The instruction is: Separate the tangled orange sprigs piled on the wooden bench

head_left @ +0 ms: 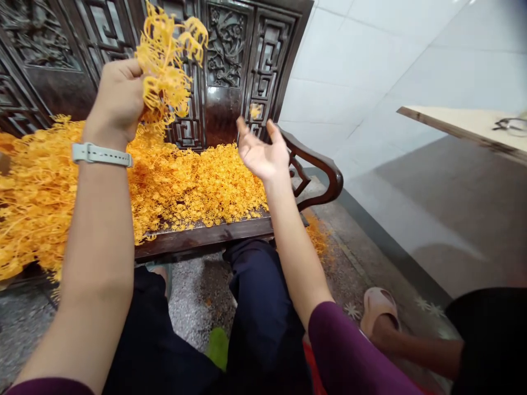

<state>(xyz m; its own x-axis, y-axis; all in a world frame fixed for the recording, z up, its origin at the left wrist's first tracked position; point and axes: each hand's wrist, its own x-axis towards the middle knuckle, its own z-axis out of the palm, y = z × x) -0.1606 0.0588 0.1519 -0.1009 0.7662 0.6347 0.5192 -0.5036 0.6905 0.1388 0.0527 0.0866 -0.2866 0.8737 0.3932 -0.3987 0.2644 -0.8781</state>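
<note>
Seated view of a carved dark-wood bench [224,49] beside a white tiled wall [362,66]. A broad heap of orange-yellow moulded plastic sprigs [193,186] covers the bench seat and spills over its end onto the speckled stone floor [193,307]. The left hand [119,93], with a pale grey watch strap [101,154] at the wrist, is clenched around a clump of sprigs [164,66] raised above the heap. The clump's long axis rises from the fist, leaning slightly right, with branched tips pointing upward. The sprigs appear light, thin and springy, prone to tangling and perhaps fragile at the finest branches; the bunched lower part appears the firmest place to hold. The right hand [261,151] is open above the heap, palm up and fingers spread, grasping nothing, near the curved bench armrest [317,164].
</note>
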